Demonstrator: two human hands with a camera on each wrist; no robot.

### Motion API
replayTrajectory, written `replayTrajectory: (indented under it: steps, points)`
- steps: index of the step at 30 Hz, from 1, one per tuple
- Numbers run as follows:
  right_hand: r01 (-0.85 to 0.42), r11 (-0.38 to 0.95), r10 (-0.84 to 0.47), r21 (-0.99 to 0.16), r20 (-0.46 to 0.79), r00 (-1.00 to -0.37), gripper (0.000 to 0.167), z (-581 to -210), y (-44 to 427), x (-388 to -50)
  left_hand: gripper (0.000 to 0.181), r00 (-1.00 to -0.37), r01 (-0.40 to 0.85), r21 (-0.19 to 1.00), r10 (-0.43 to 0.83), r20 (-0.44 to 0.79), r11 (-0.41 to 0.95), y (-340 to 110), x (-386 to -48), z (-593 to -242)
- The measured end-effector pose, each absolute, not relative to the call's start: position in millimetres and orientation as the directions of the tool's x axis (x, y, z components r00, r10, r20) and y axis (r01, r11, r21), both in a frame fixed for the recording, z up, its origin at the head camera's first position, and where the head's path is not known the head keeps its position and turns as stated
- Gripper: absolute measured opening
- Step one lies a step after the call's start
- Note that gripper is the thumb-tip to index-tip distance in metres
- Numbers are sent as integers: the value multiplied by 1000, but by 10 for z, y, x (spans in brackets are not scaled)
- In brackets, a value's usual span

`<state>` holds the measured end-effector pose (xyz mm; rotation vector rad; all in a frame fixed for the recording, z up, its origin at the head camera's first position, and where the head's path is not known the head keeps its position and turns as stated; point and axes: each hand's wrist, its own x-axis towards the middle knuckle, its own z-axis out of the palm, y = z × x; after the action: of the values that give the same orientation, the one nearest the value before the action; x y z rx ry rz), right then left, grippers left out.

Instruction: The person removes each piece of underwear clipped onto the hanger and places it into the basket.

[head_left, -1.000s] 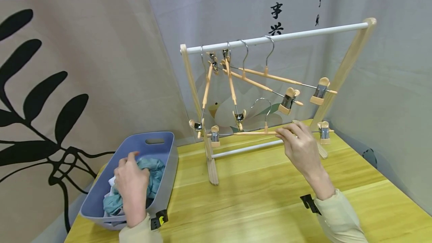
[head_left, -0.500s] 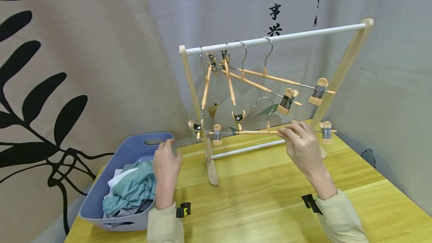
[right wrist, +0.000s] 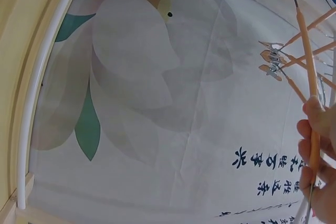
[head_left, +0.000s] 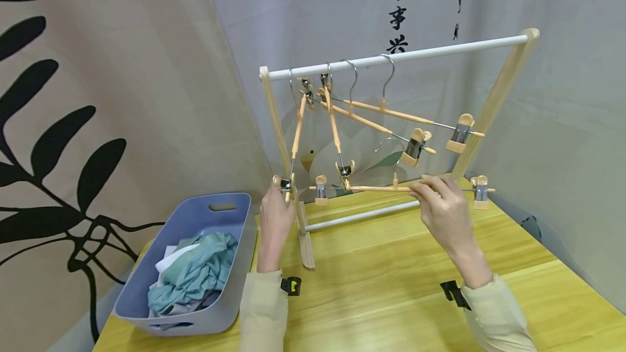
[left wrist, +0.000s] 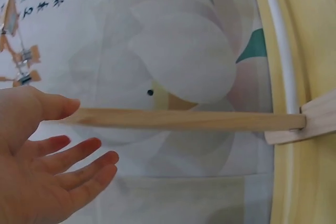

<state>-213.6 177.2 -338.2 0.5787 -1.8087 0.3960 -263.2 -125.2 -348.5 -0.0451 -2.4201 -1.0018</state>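
Note:
My right hand (head_left: 447, 213) grips a clip hanger (head_left: 376, 188) by its tan bar and holds it level in front of the drying rack. In the right wrist view, the fingers (right wrist: 307, 145) curl round that bar. My left hand (head_left: 276, 219) is up at the rack's left post, just below the leftmost hanging clip hanger (head_left: 298, 129). The left wrist view shows this hand (left wrist: 47, 166) with fingers spread and nothing in the palm. Its thumb lies close to the wooden post (left wrist: 210, 120); whether they touch, I cannot tell.
Several clip hangers hang from the rack's white top bar (head_left: 455, 45). A blue basket (head_left: 215, 314) with crumpled teal and white cloth (head_left: 195, 270) stands at the left on the wooden table (head_left: 371, 287). A printed curtain (head_left: 146, 96) hangs behind.
My left hand has come out of the basket without cloth and moved right and up to the rack's left post. The right hand, still holding the hanger, has shifted slightly right.

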Motion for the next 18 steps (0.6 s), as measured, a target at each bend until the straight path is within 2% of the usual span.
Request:
replayTrajectory:
  steps: [8, 18]
  points:
    - [-539, 843, -162, 3, 955, -249, 35, -3342, 1877, -2143, 49, -856, 265, 648, -136, 499, 714, -1184, -2764, -3509]
    - [-472, 882, -119, -14, 961, -251, 11, -3218, 2094, -2178, 50, -848, 255, 593, -118, 516, 763, -1150, -2794, -3551]
